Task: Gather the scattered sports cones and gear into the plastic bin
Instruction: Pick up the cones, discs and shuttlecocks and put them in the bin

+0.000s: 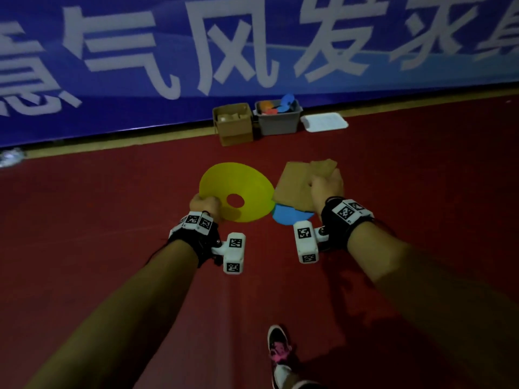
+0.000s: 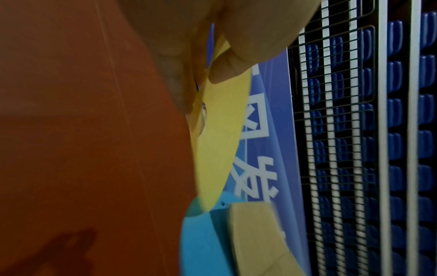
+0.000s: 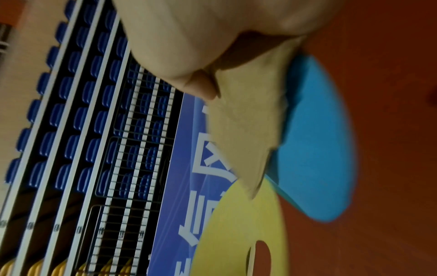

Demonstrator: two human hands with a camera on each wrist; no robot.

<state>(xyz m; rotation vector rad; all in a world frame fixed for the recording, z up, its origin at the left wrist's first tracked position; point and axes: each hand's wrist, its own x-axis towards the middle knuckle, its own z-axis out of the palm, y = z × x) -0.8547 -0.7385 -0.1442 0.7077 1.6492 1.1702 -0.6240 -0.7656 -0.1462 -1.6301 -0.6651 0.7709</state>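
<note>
Head view: left hand [image 1: 204,204] pinches the near rim of a yellow disc cone [image 1: 238,192], thumb on top (left wrist view shows the rim clamped between thumb and fingers). Right hand [image 1: 327,189] grips flat cardboard pieces [image 1: 297,182] with a blue disc cone [image 1: 289,217] under them; fingers curled round the stack, though whether they reach the blue cone itself is hard to tell. Both loads held above the red floor [image 1: 112,234]. Grey plastic bin [image 1: 278,120] sits well ahead by the blue banner [image 1: 168,51], already holding coloured cones, between a cardboard box [image 1: 234,127] and a white lid [image 1: 324,122]
</note>
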